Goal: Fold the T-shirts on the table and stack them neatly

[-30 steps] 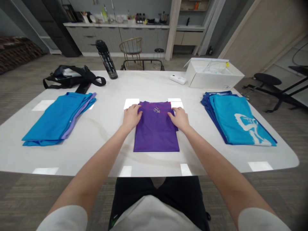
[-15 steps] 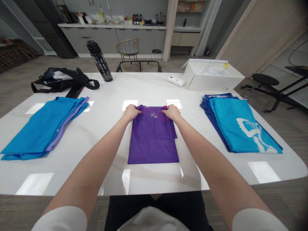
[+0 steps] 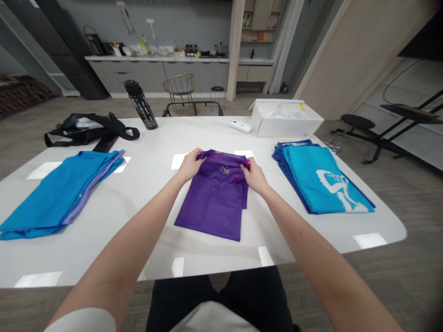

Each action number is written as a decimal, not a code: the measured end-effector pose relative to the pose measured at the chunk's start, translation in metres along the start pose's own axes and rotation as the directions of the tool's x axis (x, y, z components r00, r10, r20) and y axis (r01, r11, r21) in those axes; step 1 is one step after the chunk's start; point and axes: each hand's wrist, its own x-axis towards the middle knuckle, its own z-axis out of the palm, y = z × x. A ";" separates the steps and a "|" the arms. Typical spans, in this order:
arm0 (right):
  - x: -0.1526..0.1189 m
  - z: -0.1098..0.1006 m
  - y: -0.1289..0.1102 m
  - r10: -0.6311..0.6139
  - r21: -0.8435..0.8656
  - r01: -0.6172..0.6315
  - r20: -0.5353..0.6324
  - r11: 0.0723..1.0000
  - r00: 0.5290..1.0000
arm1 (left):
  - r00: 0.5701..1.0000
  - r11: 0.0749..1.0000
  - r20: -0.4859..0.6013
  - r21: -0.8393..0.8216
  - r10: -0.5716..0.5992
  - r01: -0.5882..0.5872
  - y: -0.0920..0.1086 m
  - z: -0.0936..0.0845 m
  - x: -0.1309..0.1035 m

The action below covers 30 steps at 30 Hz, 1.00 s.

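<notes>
Indoor light, fairly bright and even over white desk (image 3: pixel 155 147); glossy top throws back hard-edged rectangular glare patches (image 3: pixel 370 240), apparently from panels overhead. Faint brownish bands near purple shirt (image 3: pixel 212 198): shadow or marbling, cannot tell. Slight magenta cast around shirt's shoulders; collar lettering too soft to read. Back of room dimmer, greyer; kitchen cabinets (image 3: pixel 138 76) low in detail, small bottles (image 3: pixel 191 50) smeared. Wide lens stretches margins: black bottle (image 3: pixel 141 107) leans, pale wall (image 3: pixel 332 74) slants. Right corners darken to black.

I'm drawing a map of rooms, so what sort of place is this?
Probably a kitchen and dining area: there's a long counter with dark bottles, a gold chair and a white table.
</notes>
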 end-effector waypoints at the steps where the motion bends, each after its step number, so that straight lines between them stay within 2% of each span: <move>1: -0.010 -0.009 0.002 0.004 0.006 -0.004 -0.021 1.000 1.000 | 0.999 0.999 0.013 -0.008 0.041 -0.041 0.011 0.005 0.000; 6: -0.059 -0.062 0.011 0.045 0.018 -0.043 -0.198 0.999 0.979 | 0.970 0.976 0.105 -0.038 0.219 -0.217 0.081 0.043 0.004; 12: -0.093 -0.145 0.032 0.047 -0.014 -0.059 -0.430 0.998 0.902 | 0.916 0.933 0.181 -0.099 0.358 -0.345 0.167 0.108 0.005; 17: -0.114 -0.220 0.054 0.038 -0.076 -0.098 -0.565 0.992 0.824 | 0.888 0.908 0.222 -0.220 0.402 -0.356 0.219 0.164 0.005; 20: -0.121 -0.265 0.066 0.005 -0.127 -0.101 -0.598 0.987 0.802 | 0.878 0.887 0.251 -0.334 0.408 -0.317 0.245 0.192 0.006; 23: -0.112 -0.309 0.082 -0.027 -0.177 -0.094 -0.583 0.980 0.812 | 0.884 0.856 0.291 -0.478 0.367 -0.198 0.270 0.217 0.012; 26: -0.082 -0.348 0.102 -0.062 -0.231 -0.077 -0.539 0.970 0.840 | 0.900 0.820 0.360 -0.573 0.247 0.004 0.288 0.244 0.027; 28: -0.052 -0.367 0.118 -0.085 -0.261 -0.057 -0.502 0.964 0.861 | 0.909 0.796 0.387 -0.594 0.153 0.119 0.291 0.264 0.044; 30: -0.018 -0.376 0.136 -0.099 -0.295 -0.052 -0.474 0.954 0.875 | 0.926 0.794 0.371 -0.583 0.075 0.169 0.283 0.284 0.065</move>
